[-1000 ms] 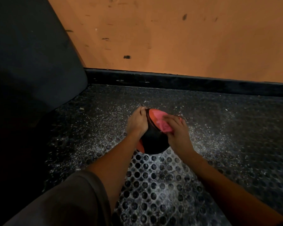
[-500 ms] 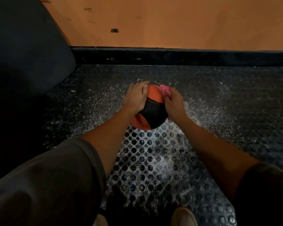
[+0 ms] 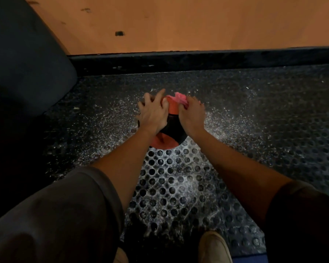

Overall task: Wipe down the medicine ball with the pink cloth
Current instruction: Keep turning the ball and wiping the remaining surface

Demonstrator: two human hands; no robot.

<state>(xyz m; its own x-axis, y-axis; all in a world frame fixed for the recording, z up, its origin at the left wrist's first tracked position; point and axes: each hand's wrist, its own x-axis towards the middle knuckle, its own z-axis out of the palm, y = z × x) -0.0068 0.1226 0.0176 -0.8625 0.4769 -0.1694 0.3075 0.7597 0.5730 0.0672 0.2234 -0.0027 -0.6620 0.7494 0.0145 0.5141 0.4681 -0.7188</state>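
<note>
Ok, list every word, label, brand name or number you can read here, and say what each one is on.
None can be read.
medicine ball: orange and black panels only; no legible print, with much of it covered by the left hand and the right hand.
pink cloth: plain.
wall: dark scuffs, not letters.
floor mat: holes and white specks only.

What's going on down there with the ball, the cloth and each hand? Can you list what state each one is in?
medicine ball: resting on the studded floor mat, held between both hands.
pink cloth: bunched up, pressed on the ball's far top.
left hand: fingers spread, palm on the ball's left side.
right hand: closed on the cloth, against the ball.
floor mat: speckled with pale dust.
</note>
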